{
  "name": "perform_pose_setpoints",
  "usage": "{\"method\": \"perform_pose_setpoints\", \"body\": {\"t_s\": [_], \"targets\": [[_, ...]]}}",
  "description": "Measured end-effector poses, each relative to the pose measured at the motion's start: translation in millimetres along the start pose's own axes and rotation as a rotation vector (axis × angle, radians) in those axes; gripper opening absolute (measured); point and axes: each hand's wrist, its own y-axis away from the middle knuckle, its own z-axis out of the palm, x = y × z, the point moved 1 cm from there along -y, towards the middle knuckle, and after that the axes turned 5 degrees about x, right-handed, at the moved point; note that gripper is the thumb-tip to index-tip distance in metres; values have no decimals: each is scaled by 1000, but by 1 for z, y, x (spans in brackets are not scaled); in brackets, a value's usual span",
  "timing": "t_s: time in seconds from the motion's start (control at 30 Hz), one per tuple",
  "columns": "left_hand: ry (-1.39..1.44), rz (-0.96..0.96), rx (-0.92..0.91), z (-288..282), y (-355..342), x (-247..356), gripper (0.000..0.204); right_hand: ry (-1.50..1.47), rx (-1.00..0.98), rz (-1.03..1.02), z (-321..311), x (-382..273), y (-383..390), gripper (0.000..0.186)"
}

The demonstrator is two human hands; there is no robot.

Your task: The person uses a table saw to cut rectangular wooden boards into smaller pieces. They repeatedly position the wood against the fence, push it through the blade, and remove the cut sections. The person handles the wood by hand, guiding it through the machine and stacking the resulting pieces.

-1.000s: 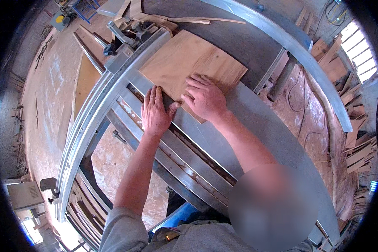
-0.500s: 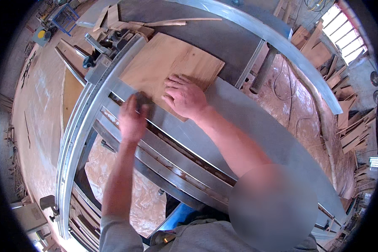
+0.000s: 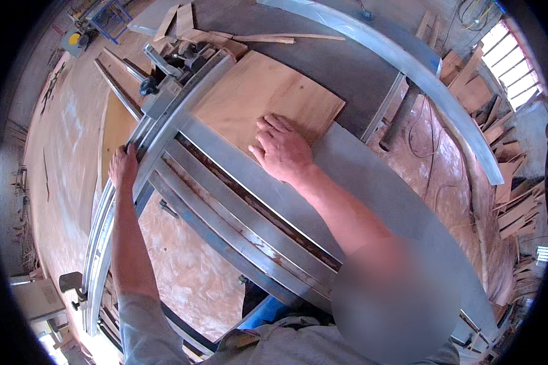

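A square plywood panel (image 3: 243, 91) lies flat on the grey metal saw table (image 3: 383, 207), its left corner close to the long aluminium fence (image 3: 158, 137). On the panel's near right part rests my right hand (image 3: 284, 149), palm down with the fingers stretched out. My left hand (image 3: 123, 166) is at the fence's outer side, fingers curled over its edge; the thumb side is partly hidden. A metal stop with clamps (image 3: 164, 85) sits on the fence beyond my left hand.
Long slots (image 3: 249, 201) run across the table's near side. Thin wood strips (image 3: 286, 38) and offcuts lie at the far edge. A curved-looking metal rail (image 3: 402, 61) crosses the far right. Scrap boards (image 3: 520, 210) are heaped along the right, and cables (image 3: 417, 131) trail over the floor.
My left hand has moved left from beside the panel's near edge onto the fence. The dark blur that was at its fingers no longer shows. My right hand stays on the panel.
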Motion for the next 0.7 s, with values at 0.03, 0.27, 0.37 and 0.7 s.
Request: {"method": "perform_pose_setpoints", "body": {"t_s": [0.03,0.27,0.37,0.7], "targets": [[-10,-8,9,-1,0,-1,58,-14,-17,1,0,-1,-2,43],[-44,-33,28,0,1,-3,58,-78,-15,15,-2,-2,-6,33],[-34,-28,31,3,-2,-7,59,-79,17,2,-1,-2,-5,32],[-29,-54,23,3,-2,-1,58,-84,63,-2,5,2,-3,33]]}}
